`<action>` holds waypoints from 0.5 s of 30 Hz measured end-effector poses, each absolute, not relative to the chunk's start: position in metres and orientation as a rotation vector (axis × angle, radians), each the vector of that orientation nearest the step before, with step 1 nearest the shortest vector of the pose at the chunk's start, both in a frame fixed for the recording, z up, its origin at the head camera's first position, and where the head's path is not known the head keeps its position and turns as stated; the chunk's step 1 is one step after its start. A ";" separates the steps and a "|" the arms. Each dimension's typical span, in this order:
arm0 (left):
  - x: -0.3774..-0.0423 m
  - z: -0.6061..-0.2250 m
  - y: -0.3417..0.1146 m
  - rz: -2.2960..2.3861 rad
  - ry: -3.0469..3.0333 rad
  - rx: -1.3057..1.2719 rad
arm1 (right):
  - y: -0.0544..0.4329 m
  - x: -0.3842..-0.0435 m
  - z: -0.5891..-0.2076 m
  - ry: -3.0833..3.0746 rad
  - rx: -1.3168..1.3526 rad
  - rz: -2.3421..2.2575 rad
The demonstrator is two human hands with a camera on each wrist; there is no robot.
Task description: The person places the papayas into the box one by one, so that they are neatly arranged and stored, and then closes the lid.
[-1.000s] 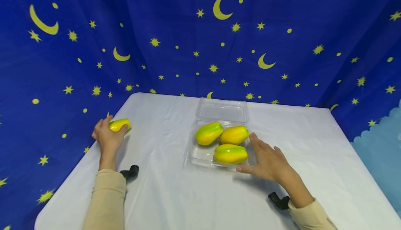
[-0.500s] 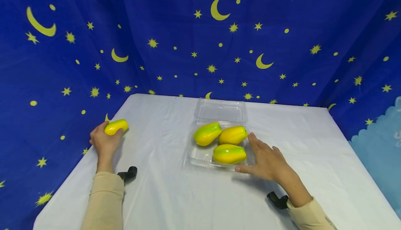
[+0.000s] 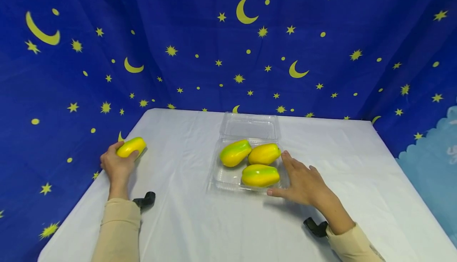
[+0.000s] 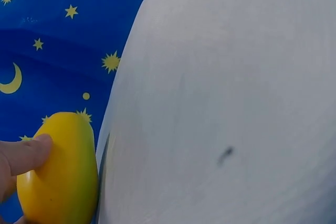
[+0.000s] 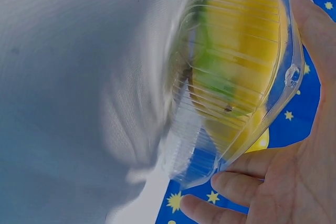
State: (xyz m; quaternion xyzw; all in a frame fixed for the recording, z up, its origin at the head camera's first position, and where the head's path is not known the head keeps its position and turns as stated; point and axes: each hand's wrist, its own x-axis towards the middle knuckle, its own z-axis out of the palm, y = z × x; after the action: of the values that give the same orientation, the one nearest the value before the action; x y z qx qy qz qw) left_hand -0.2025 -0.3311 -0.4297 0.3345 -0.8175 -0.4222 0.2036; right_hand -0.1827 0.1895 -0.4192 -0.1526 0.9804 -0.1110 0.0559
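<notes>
At the left edge of the table, my left hand [image 3: 118, 166] holds a yellow-green papaya [image 3: 132, 147] between thumb and fingers. The left wrist view shows the thumb pressed on the side of that papaya [image 4: 63, 171]; most of the other fingers are hidden. A clear plastic clamshell box [image 3: 225, 178] stands with its lid folded back in mid-table. Inside lie three more papayas: one at back left [image 3: 235, 153], one at back right [image 3: 264, 154], one in front [image 3: 260, 175]. My right hand [image 3: 305, 182], fingers spread, is beside the box's right wall; its fingertips appear to touch the rim.
A white cloth covers the table [image 3: 185, 222]. Behind and to the left hangs a blue curtain [image 3: 200, 27] with yellow moons and stars. The raised lid [image 3: 250, 126] lies toward the back edge. Black wrist mounts [image 3: 145, 201] stick out beside both forearms.
My left hand and its papaya have shifted slightly toward me, and the papaya tilts a little more. The right hand and the box keep their places; the whole view drifts slightly.
</notes>
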 end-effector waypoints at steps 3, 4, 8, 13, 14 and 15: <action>-0.204 -0.427 -0.328 -1.221 -2.298 0.949 | 0.189 -0.183 -0.418 2.978 -0.467 -0.342; -0.204 -0.425 -0.327 -1.242 -2.298 0.949 | 0.189 -0.183 -0.418 2.977 -0.468 -0.345; -0.204 -0.421 -0.317 -1.271 -2.281 0.910 | 0.188 -0.183 -0.417 2.975 -0.467 -0.353; -0.204 -0.415 -0.297 -1.244 -2.256 0.753 | 0.189 -0.183 -0.418 2.974 -0.459 -0.353; -0.205 -0.413 -0.292 -1.257 -2.253 0.721 | 0.189 -0.183 -0.418 2.975 -0.458 -0.352; -0.206 -0.412 -0.287 -1.276 -2.249 0.691 | 0.190 -0.183 -0.419 2.977 -0.458 -0.351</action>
State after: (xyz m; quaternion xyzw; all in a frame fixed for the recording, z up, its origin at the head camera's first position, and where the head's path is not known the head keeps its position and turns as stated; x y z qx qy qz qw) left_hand -0.2060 -0.2867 -0.4121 0.2514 -0.8175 -0.4641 0.2305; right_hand -0.1825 0.1896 -0.4186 -0.1508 0.9803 -0.1157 0.0546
